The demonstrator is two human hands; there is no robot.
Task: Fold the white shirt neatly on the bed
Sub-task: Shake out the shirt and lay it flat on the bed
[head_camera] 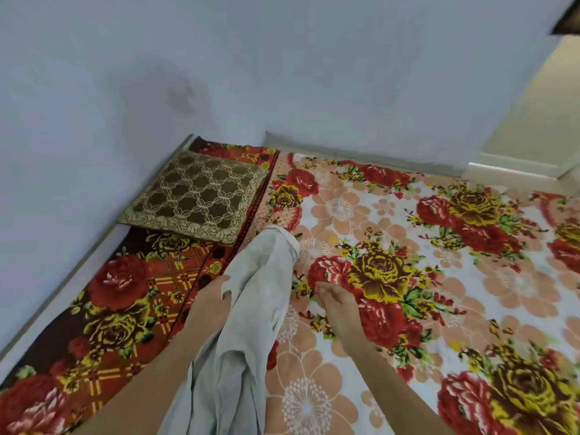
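Observation:
The white shirt [251, 309] hangs bunched in a long drape between my two arms, its far end reaching toward the pillow. My left hand [213, 296] grips the shirt's left edge, fingers curled into the cloth. My right hand [329, 296] is just right of the shirt, over the floral bedsheet [439, 277], fingers loosely curled downward; no cloth shows in it. The shirt's lower part falls out of view at the bottom.
A brown and gold patterned pillow [197, 196] lies at the bed's far left corner on a dark red floral blanket [119, 309]. Pale walls [157, 73] bound the bed at the back and left. A doorway opening [539, 120] is at the right.

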